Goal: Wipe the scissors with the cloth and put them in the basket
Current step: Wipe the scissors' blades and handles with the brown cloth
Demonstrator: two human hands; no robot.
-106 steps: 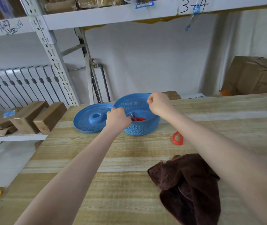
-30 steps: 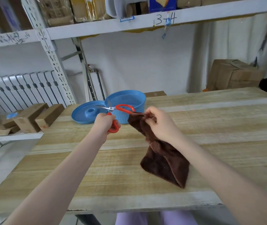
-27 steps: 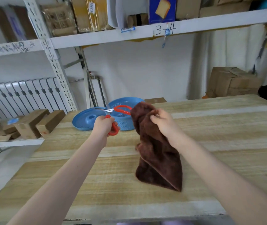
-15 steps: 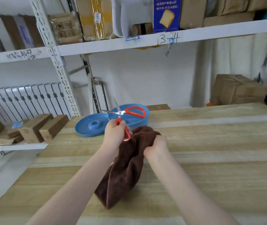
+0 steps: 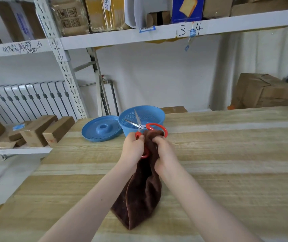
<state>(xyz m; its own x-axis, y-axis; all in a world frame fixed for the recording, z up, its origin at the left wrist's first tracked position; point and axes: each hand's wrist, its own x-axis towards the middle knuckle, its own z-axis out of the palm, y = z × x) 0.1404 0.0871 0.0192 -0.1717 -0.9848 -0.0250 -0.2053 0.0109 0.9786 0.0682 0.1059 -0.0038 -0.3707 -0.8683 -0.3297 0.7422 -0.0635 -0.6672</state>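
Note:
My left hand (image 5: 133, 148) grips the lower red handle of the scissors (image 5: 140, 126), whose steel blades are spread apart and point up and left in front of the blue basket (image 5: 154, 113). My right hand (image 5: 164, 153) bunches the dark brown cloth (image 5: 139, 194) against the scissors' handles. The cloth hangs down between my forearms, its lower end on the wooden table (image 5: 227, 163). The upper red handle loop shows above the cloth. The basket stands at the table's far edge, behind my hands.
The blue perforated lid (image 5: 101, 131) lies to the left of the basket. Cardboard boxes (image 5: 34, 131) sit on a low shelf at the left, and a big box (image 5: 263, 91) stands behind the table's right side. A shelf upright (image 5: 61, 63) and a radiator are behind.
My left hand lifted the scissors from the basket and my right hand picked up the cloth. In the last half second the cloth came up around the handles and the blades spread slightly wider.

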